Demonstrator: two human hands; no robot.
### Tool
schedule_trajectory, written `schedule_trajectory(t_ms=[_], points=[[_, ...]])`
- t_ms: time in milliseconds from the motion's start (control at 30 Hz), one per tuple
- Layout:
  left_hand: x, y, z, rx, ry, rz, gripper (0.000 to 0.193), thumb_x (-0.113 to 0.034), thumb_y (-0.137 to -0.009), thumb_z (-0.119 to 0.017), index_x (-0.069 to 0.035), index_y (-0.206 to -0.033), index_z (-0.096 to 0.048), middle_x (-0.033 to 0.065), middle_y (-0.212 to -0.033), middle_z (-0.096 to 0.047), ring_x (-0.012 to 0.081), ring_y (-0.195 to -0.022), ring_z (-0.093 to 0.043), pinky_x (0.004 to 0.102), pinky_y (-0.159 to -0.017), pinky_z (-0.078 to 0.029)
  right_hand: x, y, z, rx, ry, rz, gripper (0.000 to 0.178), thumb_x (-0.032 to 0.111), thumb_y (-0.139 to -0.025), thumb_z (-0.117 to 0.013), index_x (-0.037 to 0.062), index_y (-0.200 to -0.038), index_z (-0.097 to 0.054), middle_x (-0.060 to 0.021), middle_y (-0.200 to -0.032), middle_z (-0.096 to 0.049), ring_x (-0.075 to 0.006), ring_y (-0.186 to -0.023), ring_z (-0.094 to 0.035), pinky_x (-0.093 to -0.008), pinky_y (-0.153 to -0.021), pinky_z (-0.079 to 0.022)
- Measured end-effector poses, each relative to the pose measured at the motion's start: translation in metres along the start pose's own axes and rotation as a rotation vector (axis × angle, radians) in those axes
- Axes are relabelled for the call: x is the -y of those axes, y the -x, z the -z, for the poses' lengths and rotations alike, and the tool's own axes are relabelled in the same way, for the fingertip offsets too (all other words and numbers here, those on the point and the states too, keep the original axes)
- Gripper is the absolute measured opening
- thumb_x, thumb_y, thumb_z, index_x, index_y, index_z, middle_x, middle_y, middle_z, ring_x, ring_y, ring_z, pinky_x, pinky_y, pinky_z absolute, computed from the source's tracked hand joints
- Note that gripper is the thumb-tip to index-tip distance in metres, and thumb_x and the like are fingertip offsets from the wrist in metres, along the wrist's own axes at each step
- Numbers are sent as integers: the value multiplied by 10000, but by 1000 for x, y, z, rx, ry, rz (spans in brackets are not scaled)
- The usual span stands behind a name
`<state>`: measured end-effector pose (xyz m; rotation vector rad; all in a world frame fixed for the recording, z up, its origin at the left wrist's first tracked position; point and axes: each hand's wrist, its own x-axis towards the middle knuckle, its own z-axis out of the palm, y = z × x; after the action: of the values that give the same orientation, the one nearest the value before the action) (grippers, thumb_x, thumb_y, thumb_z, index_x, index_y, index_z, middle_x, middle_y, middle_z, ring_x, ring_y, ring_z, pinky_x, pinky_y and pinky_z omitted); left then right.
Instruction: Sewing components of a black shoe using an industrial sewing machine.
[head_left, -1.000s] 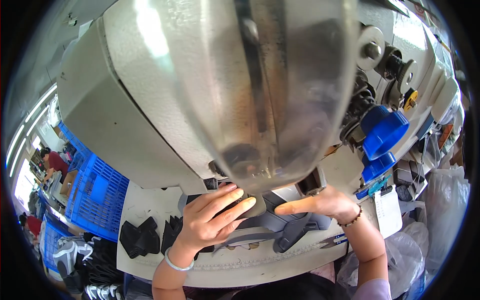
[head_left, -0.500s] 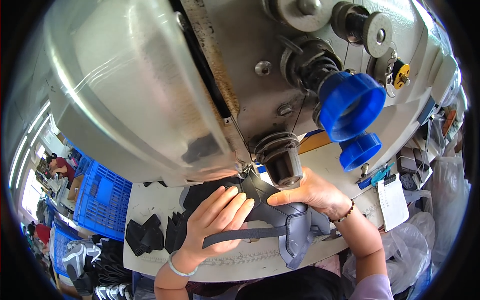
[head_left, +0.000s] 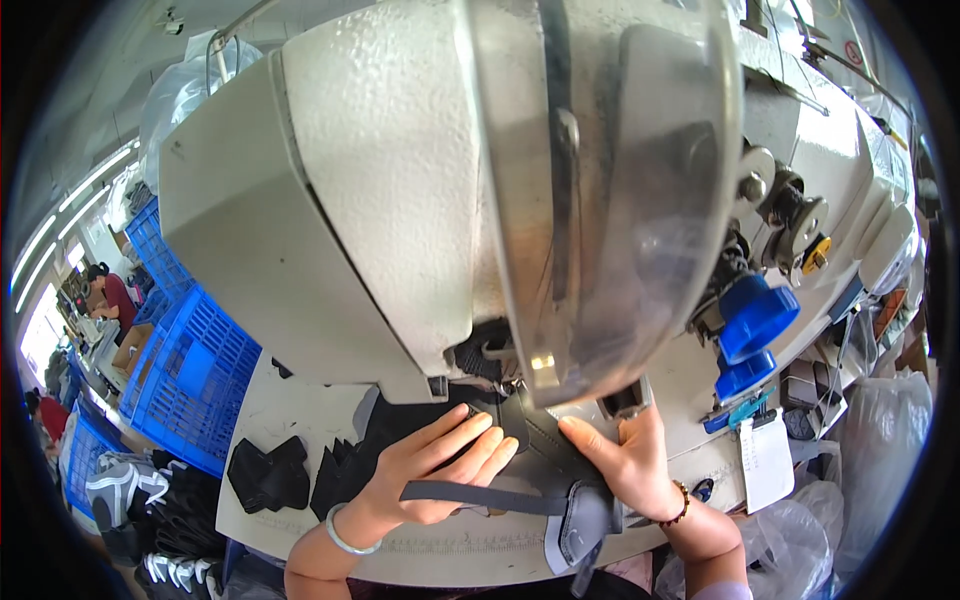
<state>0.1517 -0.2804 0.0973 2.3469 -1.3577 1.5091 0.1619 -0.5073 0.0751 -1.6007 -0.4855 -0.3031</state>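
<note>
A black stitched leather shoe upper [head_left: 560, 440] lies on the machine bed, its far part under the head of a cream sewing machine [head_left: 390, 150]. My left hand [head_left: 425, 475] rests on it from the left, fingers stretched out and lying flat. From the upper's lower part, a dark strap [head_left: 480, 492] runs leftward across that hand near the thumb. On the right side, my right hand [head_left: 640, 460] grips the upper's edge, thumb on top; its other fingers are partly hidden. The machine's clear guard [head_left: 620, 250] and body hide the needle.
Black cut pieces [head_left: 268, 475] lie at the table's left. Blue crates [head_left: 190, 370] and strapped dark shoe parts [head_left: 130, 490] stand beyond. Blue knobs [head_left: 760, 320], a teal tool [head_left: 750, 408], a white tag [head_left: 768, 465] and plastic bags [head_left: 880, 440] are to the right. A person [head_left: 112, 295] works far left.
The view has shifted, showing more of the machine's top and its clear guard from the front. Both hands keep their hold and place on the upper, which still lies under the machine head.
</note>
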Motion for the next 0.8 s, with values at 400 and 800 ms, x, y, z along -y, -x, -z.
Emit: schedule_trajectory(t_ms=[400,800], points=[[17,7,-9,-29,137,63,327,-37,-651,-741,-130,-964,-763,-19,-1017,-680,150,-1017,-652,273,-892,-578,2,0,-14,-83,-210,-45,151,-8,-886,-679,-71,-1014,-629,-85,-1057,-669,-114,-930,-606,-287,-878,-486],[26,3,-4,91,240,240,403,-46,-699,-668,-111,-1089,-740,-12,-1048,-696,149,-749,-647,260,-602,-530,-19,-16,1,110,295,153,270,-42,-880,-600,54,-1119,-680,-100,-1065,-693,-205,-949,-665,-333,-873,-512]])
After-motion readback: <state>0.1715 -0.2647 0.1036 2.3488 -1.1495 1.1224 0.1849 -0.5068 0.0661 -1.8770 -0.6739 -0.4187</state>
